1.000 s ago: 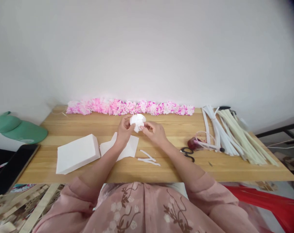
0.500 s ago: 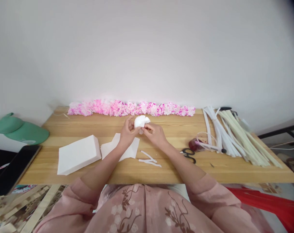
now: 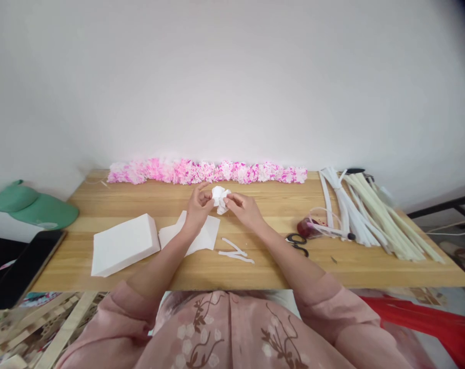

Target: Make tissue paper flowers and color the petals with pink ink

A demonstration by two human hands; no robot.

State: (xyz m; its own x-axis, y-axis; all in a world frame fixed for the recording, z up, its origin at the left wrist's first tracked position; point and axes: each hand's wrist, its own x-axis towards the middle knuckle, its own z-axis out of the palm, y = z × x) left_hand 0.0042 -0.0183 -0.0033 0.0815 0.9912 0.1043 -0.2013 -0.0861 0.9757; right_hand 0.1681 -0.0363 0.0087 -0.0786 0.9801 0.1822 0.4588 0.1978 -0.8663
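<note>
A crumpled white tissue-paper flower (image 3: 219, 197) is held between my two hands above the middle of the table. My left hand (image 3: 200, 205) pinches its left side with thumb and fingers, the other fingers curled loosely. On the right side, my right hand (image 3: 244, 207) grips the paper between thumb and forefinger. Flat white paper sheets (image 3: 204, 237) lie under my left forearm. Short white strips (image 3: 235, 253) rest between my forearms. Black-handled scissors (image 3: 298, 243) lie just right of my right forearm, their blades partly hidden by it.
A row of pink-and-white paper flowers (image 3: 205, 171) lines the wall. A thick white paper stack (image 3: 125, 246), a phone (image 3: 22, 269) and a green visor (image 3: 36, 205) are leftward. To the right sit a jar of dark red liquid (image 3: 308, 227) and white and cream strip bundles (image 3: 386, 215).
The white paper has gone from a rounded, smoother shape to a smaller, crumpled one with ruffled edges. My hands have shifted slightly left, still holding it.
</note>
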